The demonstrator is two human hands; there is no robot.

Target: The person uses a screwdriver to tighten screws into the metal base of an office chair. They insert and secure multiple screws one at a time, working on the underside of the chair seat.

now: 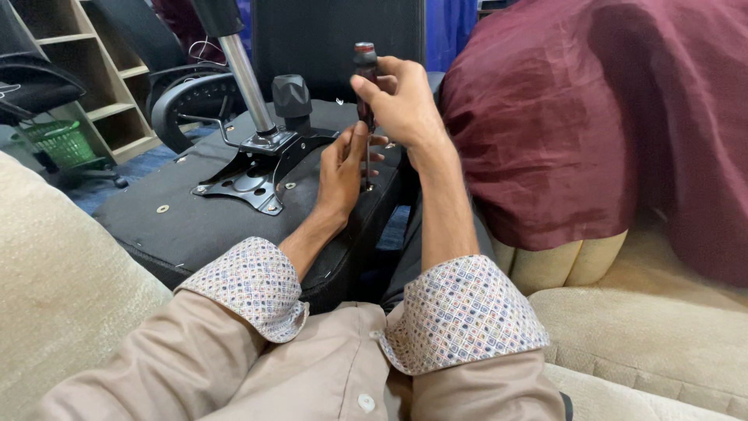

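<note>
1. Nearest: tan shirt, patterned cuffs turned back on both forearms. The person sits low among beige cushions [654,327], with a maroon cloth [592,117] heaped to the right.

2. Across the lap lies an upturned chair seat [171,226], black underside up. A black plate [249,175] is bolted at its middle; a chrome column [248,82] rises from it, with a black knob [291,97] just to its right.

3. Left hand [343,171]: fingers loosely curled, fingertips pinching the thin shaft of the screwdriver [365,70] low down, just above the seat. The heel of the hand rests on the seat's near right edge.

4. Right hand [401,101]: clenched round the dark handle, thumb and forefinger near its top; the red-banded cap stands clear above the fingers.

5. The screwdriver is upright. Its tip meets a small fastener at the seat's right edge, right of the plate; the contact is too small to see clearly.

6. Risks, as I judge them: the tip could jump off the fastener if the shaft leans, and the left fingertips are right beside it. The seat is only propped on the lap and could rock under downward push.

7. Far: a wooden shelf [86,70], a green basket [58,140], another chair [187,97].
</note>
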